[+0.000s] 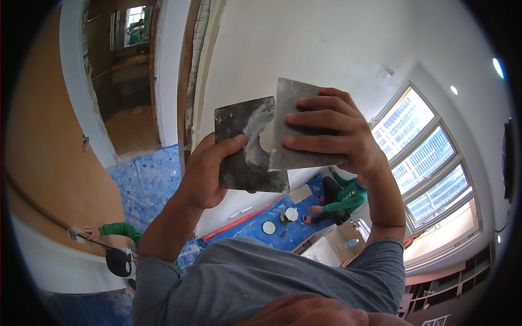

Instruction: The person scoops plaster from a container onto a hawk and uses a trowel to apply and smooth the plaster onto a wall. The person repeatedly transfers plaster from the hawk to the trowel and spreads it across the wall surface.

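Observation:
My left hand (201, 176) grips a dark square putty board (231, 163), its thumb over the near face and most of the fingers hidden behind. Pale putty (254, 144) is smeared across the middle of that board. In my right hand (353, 130) is a flat grey putty spreader (289, 103), with the fingers laid across its face and the thumb out of sight. The spreader overlaps the board's right side and hides part of the putty; whether the two touch is unclear. Both are raised in front of a pale wall (255, 49).
Blue sheeting (144, 179) covers the floor. At right, a person in green (348, 198) sits low near white round containers (269, 227) and an open cardboard box (348, 244). Another person's green sleeve (122, 231) reaches to a wooden door (60, 146). Windows (427, 157) line the right.

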